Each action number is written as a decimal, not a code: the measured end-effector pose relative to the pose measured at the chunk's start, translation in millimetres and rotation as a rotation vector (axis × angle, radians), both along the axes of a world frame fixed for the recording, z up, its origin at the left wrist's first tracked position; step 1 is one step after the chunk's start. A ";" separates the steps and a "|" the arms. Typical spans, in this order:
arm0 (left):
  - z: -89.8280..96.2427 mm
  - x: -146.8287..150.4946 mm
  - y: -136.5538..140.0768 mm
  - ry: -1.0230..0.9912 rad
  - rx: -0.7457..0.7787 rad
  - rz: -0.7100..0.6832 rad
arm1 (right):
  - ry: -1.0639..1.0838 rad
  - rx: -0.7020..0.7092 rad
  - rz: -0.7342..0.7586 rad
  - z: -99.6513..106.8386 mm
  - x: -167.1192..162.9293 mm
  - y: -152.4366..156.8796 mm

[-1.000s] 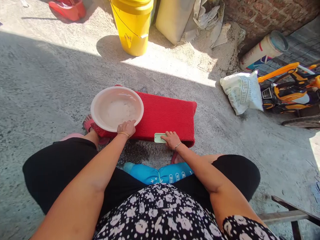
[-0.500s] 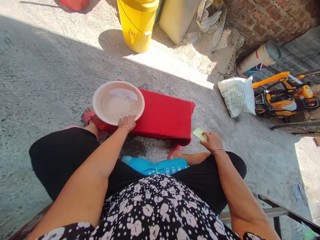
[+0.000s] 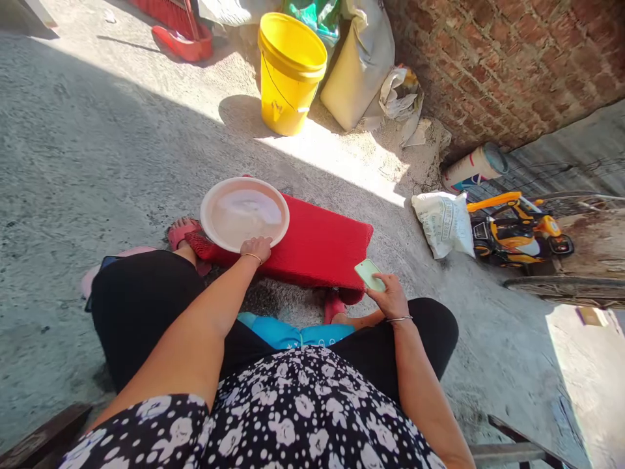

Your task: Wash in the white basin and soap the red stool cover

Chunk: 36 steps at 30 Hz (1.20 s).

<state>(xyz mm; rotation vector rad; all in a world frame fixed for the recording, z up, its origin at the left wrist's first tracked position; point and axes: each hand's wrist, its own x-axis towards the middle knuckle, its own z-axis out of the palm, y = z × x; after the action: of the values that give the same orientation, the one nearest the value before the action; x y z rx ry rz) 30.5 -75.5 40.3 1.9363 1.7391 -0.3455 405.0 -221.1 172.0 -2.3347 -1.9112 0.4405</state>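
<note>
A pale pink basin [image 3: 244, 215] with water in it stands on the left end of a low bench covered in red cloth [image 3: 317, 241]. My left hand [image 3: 256, 249] is closed over the basin's near rim. In my right hand [image 3: 390, 294], thumb and fingers pinch a flat, pale green, rounded piece [image 3: 371, 275] with a small dark spot near one corner. It is held above the bench's right end, and I cannot tell whether it touches the cloth. What kind of thing it is does not show clearly.
A yellow bucket [image 3: 293, 71] stands beyond the bench, beside a full sack [image 3: 359, 78] and a red dustpan [image 3: 185, 42]. To the right lie a white printed bag [image 3: 443, 223] and a toy excavator [image 3: 522, 234]. A brick wall [image 3: 517, 58] rises at the back right.
My right hand has moved left with the pale green piece, from beside the bench to over its right end. My left hand stays on the basin rim. The view has tilted upward.
</note>
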 end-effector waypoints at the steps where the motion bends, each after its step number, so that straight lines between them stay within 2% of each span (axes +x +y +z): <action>1: -0.4 -0.2 -0.2 -0.003 0.004 -0.001 | 0.005 0.016 0.004 -0.5 -0.4 -0.1; 4: -1.8 -1.1 -1.2 -0.016 0.026 0.004 | 0.013 0.051 0.001 -5.8 0.9 -5.3; 7: -3.5 -2.3 -2.2 -0.024 0.030 0.015 | 0.000 0.024 -0.019 -13.8 6.1 -14.4; 11: -3.5 -2.8 -2.2 0.001 0.010 0.008 | -0.046 -0.091 -0.051 -26.2 10.1 -16.5; 14: -0.3 -1.7 -2.4 0.036 -0.005 -0.006 | -0.101 -0.208 0.028 -38.0 -3.1 1.4; 17: 3.7 0.3 -3.2 0.055 -0.011 -0.019 | -0.182 -0.275 0.192 -52.5 -40.5 34.8; 21: 4.2 1.1 -4.6 0.058 -0.003 -0.024 | -0.219 -0.333 0.424 -78.0 -122.0 79.3; 24: 1.0 -0.3 -5.5 0.055 0.004 -0.034 | -0.184 -0.322 0.606 -100.2 -178.7 96.3; 27: -1.9 -1.0 -6.2 0.055 0.019 -0.030 | -0.163 -0.308 0.719 -119.0 -199.5 99.4; 29: -2.5 -0.4 -6.4 0.058 0.014 -0.017 | -0.174 -0.329 0.715 -126.7 -185.8 95.9; 31: -2.0 0.6 -6.3 0.058 0.007 -0.009 | -0.206 -0.358 0.661 -129.5 -151.5 88.4; 36: 0.2 1.8 -5.1 0.047 0.010 -0.015 | -0.369 -0.497 0.373 -117.7 -21.7 58.4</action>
<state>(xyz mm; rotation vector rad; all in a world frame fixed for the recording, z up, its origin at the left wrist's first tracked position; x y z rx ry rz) 32.2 -80.5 40.5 1.9643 1.7600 -0.3915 383.3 -162.8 54.4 -2.4714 -2.7041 0.6105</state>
